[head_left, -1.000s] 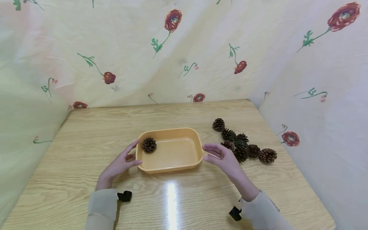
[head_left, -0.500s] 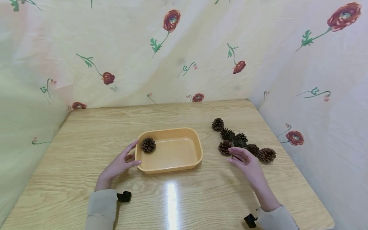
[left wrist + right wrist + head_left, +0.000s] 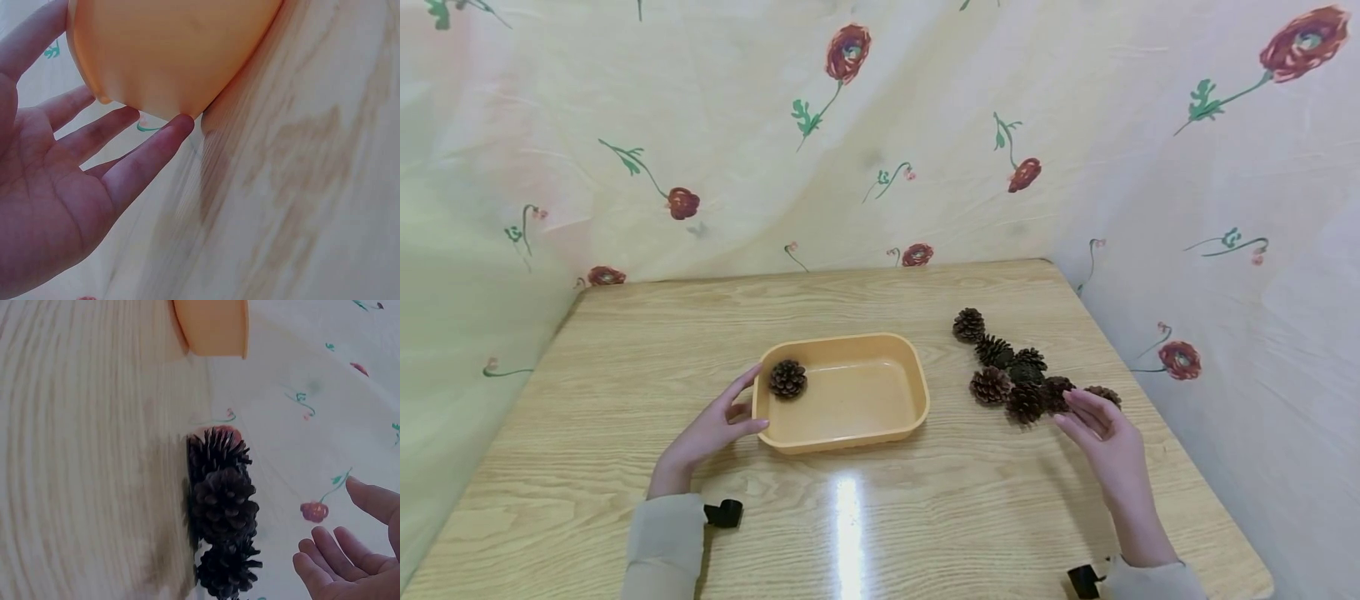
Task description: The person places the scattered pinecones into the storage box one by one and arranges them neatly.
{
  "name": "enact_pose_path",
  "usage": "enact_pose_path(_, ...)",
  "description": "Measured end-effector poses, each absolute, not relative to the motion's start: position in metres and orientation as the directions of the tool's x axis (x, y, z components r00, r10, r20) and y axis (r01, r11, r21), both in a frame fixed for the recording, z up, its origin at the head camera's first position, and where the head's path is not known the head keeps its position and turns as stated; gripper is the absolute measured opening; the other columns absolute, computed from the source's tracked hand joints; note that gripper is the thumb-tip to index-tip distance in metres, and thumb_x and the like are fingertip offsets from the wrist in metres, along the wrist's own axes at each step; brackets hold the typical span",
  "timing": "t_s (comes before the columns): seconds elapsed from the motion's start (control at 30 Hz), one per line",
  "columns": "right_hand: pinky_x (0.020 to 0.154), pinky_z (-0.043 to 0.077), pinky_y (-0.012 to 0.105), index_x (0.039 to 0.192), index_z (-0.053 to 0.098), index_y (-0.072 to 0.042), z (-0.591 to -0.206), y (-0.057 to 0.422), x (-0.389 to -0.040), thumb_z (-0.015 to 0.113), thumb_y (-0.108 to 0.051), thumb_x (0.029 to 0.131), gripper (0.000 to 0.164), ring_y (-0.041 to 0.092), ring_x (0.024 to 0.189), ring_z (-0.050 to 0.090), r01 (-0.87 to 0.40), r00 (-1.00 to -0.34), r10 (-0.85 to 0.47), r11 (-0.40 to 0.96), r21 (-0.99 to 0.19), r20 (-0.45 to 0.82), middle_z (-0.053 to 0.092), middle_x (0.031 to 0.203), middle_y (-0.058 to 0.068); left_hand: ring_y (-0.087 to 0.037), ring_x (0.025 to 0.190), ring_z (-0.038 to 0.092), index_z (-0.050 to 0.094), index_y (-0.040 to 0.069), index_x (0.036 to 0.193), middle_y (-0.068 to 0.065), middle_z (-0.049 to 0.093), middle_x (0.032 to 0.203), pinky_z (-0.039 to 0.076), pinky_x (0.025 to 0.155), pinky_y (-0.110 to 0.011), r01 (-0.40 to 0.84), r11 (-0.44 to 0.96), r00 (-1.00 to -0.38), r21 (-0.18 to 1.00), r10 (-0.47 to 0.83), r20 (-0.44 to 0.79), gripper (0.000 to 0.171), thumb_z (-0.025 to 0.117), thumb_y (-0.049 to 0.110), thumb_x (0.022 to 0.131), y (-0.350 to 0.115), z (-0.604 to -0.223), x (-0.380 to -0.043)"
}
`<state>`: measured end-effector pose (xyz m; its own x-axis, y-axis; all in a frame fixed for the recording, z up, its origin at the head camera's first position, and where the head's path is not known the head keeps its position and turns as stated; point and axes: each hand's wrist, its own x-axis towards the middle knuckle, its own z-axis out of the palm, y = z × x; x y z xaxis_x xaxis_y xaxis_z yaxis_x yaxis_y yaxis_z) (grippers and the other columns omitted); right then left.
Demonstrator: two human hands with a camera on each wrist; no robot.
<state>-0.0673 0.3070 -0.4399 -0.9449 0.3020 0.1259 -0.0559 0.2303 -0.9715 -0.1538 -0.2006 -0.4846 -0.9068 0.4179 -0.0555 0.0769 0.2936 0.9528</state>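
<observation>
A shallow yellow-orange plastic tray (image 3: 857, 404) sits mid-table, with one brown pine cone (image 3: 787, 379) in its left end. My left hand (image 3: 715, 425) touches that end; its spread, fairly straight fingers meet the outer wall (image 3: 169, 56) in the left wrist view. To the right lies a cluster of several pine cones (image 3: 990, 387). My right hand (image 3: 1108, 437) hovers over the cluster's right side, holding nothing. Its fingers are loosely bent, thumb apart, and partly hide the rightmost pine cone (image 3: 1105, 396). In the right wrist view, pine cones (image 3: 225, 503) stand apart from the fingers.
The wood-grain table (image 3: 925, 517) has a bright light streak (image 3: 848, 533) at its front middle. Flower-print cloth (image 3: 737, 108) hangs behind it and along both sides. A black wrist camera (image 3: 724, 513) sits at the left sleeve, another (image 3: 1084, 581) at the right.
My right hand has moved right, from beside the tray's right end to above the right part of the pine cone cluster. The left hand and tray have stayed put.
</observation>
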Motion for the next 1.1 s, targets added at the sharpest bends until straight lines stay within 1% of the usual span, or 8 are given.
enact_pose_path(0.2,0.085,0.042,0.000,0.130,0.054,-0.004,-0.441,0.314,-0.069,0.072,-0.007,0.086,0.048,-0.015,0.099,0.056,0.039,-0.896,0.439,0.222,-0.974,0.064,0.061,0.105,-0.029,-0.052,0.131,0.041,0.015,0.022,0.157,-0.021,0.009,0.160,0.042,0.102,-0.052,0.073,0.293,-0.906,0.953,0.419,-0.059,0.085,0.068,0.016,0.091,-0.200,-0.484,-0.153)
enact_pose_path(0.3,0.084,0.043,-0.001,0.132,0.053,-0.005,-0.442,0.317,-0.069,0.074,-0.010,0.085,0.051,-0.011,0.102,0.056,0.085,-0.854,0.521,0.175,-0.981,0.019,0.061,0.106,-0.026,-0.052,0.130,0.042,0.015,0.022,0.157,-0.022,0.010,0.160,0.041,0.103,-0.053,0.082,0.298,-0.908,0.951,0.416,-0.053,0.085,0.069,0.016,0.090,-0.199,-0.484,-0.153)
enact_pose_path(0.47,0.083,0.043,-0.001,0.136,0.053,-0.008,-0.445,0.323,-0.071,0.075,-0.011,0.083,0.057,-0.003,0.112,0.054,0.090,-0.782,0.622,0.057,-0.994,-0.035,0.062,0.113,-0.019,-0.051,0.128,0.044,0.016,0.021,0.157,-0.022,0.011,0.160,0.042,0.102,-0.053,0.090,0.301,-0.909,0.949,0.415,-0.046,0.086,0.069,0.014,0.090,-0.199,-0.483,-0.154)
enact_pose_path(0.6,0.087,0.043,0.001,0.137,0.053,-0.008,-0.448,0.328,-0.073,0.075,-0.012,0.084,0.057,0.001,0.119,0.052,0.102,-0.749,0.662,0.059,-0.993,-0.037,0.060,0.120,-0.013,-0.052,0.129,0.044,0.015,0.021,0.157,-0.023,0.011,0.160,0.042,0.103,-0.054,0.092,0.304,-0.909,0.948,0.414,-0.045,0.086,0.069,0.014,0.090,-0.199,-0.483,-0.154)
enact_pose_path(0.67,0.092,0.042,0.003,0.137,0.052,-0.009,-0.449,0.331,-0.075,0.074,-0.013,0.085,0.057,0.001,0.122,0.050,0.119,-0.735,0.678,0.077,-0.990,-0.036,0.059,0.124,-0.011,-0.053,0.129,0.043,0.015,0.021,0.157,-0.023,0.011,0.160,0.041,0.103,-0.054,0.088,0.302,-0.909,0.949,0.414,-0.047,0.086,0.069,0.014,0.090,-0.200,-0.483,-0.154)
enact_pose_path(0.83,0.103,0.039,0.010,0.141,0.049,-0.009,-0.454,0.338,-0.079,0.073,-0.016,0.086,0.060,0.005,0.132,0.045,0.184,-0.722,0.690,0.129,-0.974,-0.045,0.052,0.139,0.000,-0.053,0.129,0.042,0.016,0.022,0.157,-0.022,0.010,0.160,0.042,0.103,-0.054,0.089,0.296,-0.907,0.951,0.418,-0.045,0.086,0.069,0.015,0.090,-0.202,-0.483,-0.154)
enact_pose_path(0.9,0.102,0.039,0.010,0.143,0.047,-0.008,-0.456,0.341,-0.081,0.072,-0.017,0.087,0.062,0.008,0.134,0.043,0.216,-0.722,0.689,0.139,-0.966,-0.063,0.049,0.144,0.003,-0.053,0.129,0.043,0.016,0.022,0.157,-0.022,0.010,0.160,0.043,0.102,-0.054,0.093,0.295,-0.906,0.951,0.421,-0.042,0.085,0.068,0.015,0.090,-0.202,-0.483,-0.153)
enact_pose_path(1.1,0.091,0.040,0.002,0.150,0.037,-0.011,-0.457,0.351,-0.087,0.071,-0.019,0.088,0.071,0.015,0.142,0.037,0.310,-0.724,0.668,0.092,-0.946,-0.172,0.038,0.154,0.006,-0.052,0.128,0.044,0.015,0.022,0.157,-0.023,0.010,0.160,0.041,0.102,-0.054,0.089,0.298,-0.905,0.950,0.423,-0.048,0.086,0.069,0.016,0.090,-0.202,-0.482,-0.154)
